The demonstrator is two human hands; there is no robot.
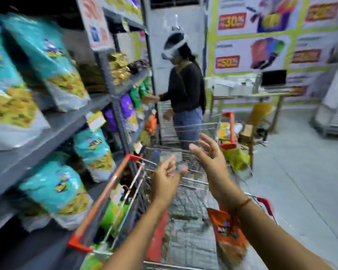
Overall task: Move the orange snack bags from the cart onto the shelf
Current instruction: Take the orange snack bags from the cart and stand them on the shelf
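1. The left hand (165, 177) is hanging over the middle of the cart, fingers loosely spread and curled a little, gripping nothing; motion blur is smearing its fingertips.

2. The right hand (209, 152) is reaching further forward and slightly higher, palm turned inward, fingers wide apart — it too is holding nothing. A thin reddish thread (245, 203) is circling that wrist.

3. Below the right forearm, one orange snack bag (229, 237) is leaning upright against the right side of the cart (185, 184), inside the wire basket near its handle end. The rest of the basket floor is showing bare mesh.

4. The cart's red-trimmed rim (103, 193) is running just beside the grey shelf (47, 137) on the left. Green packets (113, 213) are sitting between the rim and the shelving, though whether they are lying in the cart or on a low shelf cannot be told.

5. Teal snack bags (57, 188) are filling the near shelf levels, standing tilted, with more of them (47, 55) on the level above. Further along, purple bags (126, 107) and green ones are crowding the racks.

6. Beyond the cart's front end, another person (186, 88) — wearing a dark top, jeans and a white head-mounted device — is standing facing the shelving, one hand stretched towards it.

7. Behind, a table is carrying a laptop (273, 77) under discount posters (230, 21).
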